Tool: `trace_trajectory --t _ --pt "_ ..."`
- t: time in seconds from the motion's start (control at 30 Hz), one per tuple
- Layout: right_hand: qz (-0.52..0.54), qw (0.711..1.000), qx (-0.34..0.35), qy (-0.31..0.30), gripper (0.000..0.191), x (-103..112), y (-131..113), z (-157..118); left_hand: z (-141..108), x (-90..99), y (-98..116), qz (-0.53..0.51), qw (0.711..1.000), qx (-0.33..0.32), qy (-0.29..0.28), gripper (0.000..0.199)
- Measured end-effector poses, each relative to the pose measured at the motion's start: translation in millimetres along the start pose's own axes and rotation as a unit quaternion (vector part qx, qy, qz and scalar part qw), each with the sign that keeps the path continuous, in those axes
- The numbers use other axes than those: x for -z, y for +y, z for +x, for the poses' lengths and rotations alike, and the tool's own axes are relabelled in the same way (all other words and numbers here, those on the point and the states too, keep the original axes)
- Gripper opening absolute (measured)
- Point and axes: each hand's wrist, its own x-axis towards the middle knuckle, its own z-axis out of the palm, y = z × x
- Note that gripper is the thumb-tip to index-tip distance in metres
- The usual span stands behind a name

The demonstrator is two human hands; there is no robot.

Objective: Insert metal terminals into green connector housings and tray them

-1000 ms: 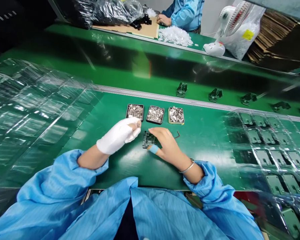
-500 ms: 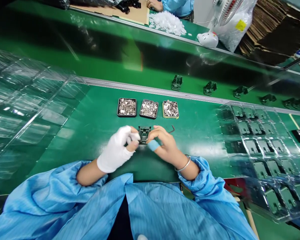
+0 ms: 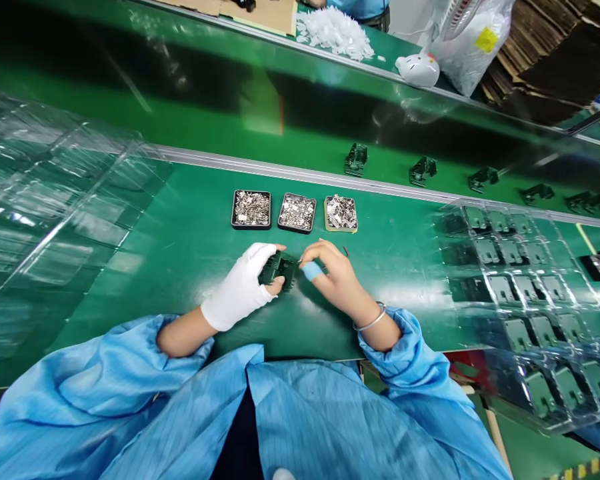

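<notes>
My left hand (image 3: pixel 243 287), in a white glove with bare fingertips, grips a dark green circuit board assembly (image 3: pixel 284 265) by its left side, thumb below and fingers above. The board is tilted over the green table. At its right edge is my right hand (image 3: pixel 333 273), bare, with a blue wrap on one finger. Its thumb and forefinger are pinched together; whatever they hold is too small to make out. Behind the hands stand three small square trays of shiny metal bits: a left tray (image 3: pixel 233 220), a middle tray (image 3: pixel 280 222) and a right tray (image 3: pixel 325 223).
A red hex key (image 3: pixel 346 252) lies partly hidden behind my right hand. Several similar assemblies (image 3: pixel 356 160) sit on the green strip beyond the metal rail (image 3: pixel 210 163). Clear blister trays (image 3: pixel 525 293) with green parts are at right, more clear trays (image 3: pixel 55 200) at left. Another person's blue sleeve (image 3: pixel 365 8) shows behind.
My left hand has taken hold of the assembly, which has turned and tilted in its grip. My right hand has shifted slightly to the right and stays pinched at the edge.
</notes>
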Motion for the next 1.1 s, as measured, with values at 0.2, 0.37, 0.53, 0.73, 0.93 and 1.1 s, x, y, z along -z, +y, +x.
trace_trajectory --t 0.2,0.37,0.53,0.73,0.93,1.1 --pt "-0.095 0.993 0.067 -0.029 0.011 -13 -4 -5 -4 1.0 13 0.017 0.999 -0.032 0.015 0.034" --pt "-0.106 0.992 0.047 -0.048 0.018 -12 -4 -5 -3 2.6 12 0.024 1.000 -0.019 -0.008 0.035" --pt "-0.103 0.993 0.041 -0.045 0.019 -12 -4 -6 -4 1.1 9 0.068 0.996 -0.058 0.003 0.037" --pt "-0.085 0.995 0.032 -0.046 0.019 -13 -4 -5 -4 3.7 9 0.083 0.995 -0.054 -0.017 0.039" --pt "-0.040 0.998 0.045 -0.037 0.014 -14 -4 -4 -5 6.8 10 -0.002 0.999 -0.005 -0.044 0.042" --pt "-0.025 0.996 0.069 -0.052 0.013 -10 -2 -2 -4 4.9 10 0.006 0.999 -0.037 -0.036 0.039"
